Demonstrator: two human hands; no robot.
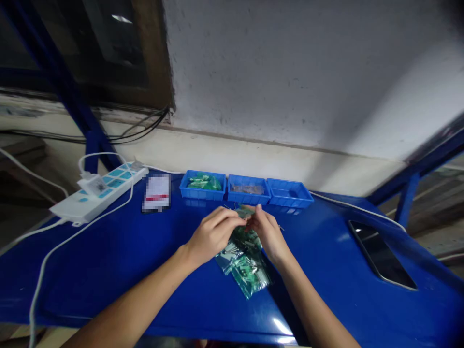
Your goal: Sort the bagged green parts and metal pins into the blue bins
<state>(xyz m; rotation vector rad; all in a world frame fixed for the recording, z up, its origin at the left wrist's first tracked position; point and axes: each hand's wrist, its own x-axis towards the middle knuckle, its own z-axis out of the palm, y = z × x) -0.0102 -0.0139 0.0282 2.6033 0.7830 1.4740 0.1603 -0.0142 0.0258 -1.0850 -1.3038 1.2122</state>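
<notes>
Over the middle of the blue table, my left hand [215,232] and my right hand [268,233] meet at a small clear plastic bag [244,211]. The fingers of my left hand pinch its left side; those of my right hand close on its right side. What the bag holds is too small to make out. Below my hands lies a loose heap of plastic bags [250,274] with green and whitish pieces inside. A few thin pin-like bits [282,228] show beside my right hand.
Three blue bins stand along the back: one with green bags [205,182], one with brownish pieces [247,189], and a right-hand bin [290,192] showing its floor. A white power strip [85,203] with cables and a blurred-out card [156,193] sit left. A phone [382,253] lies right.
</notes>
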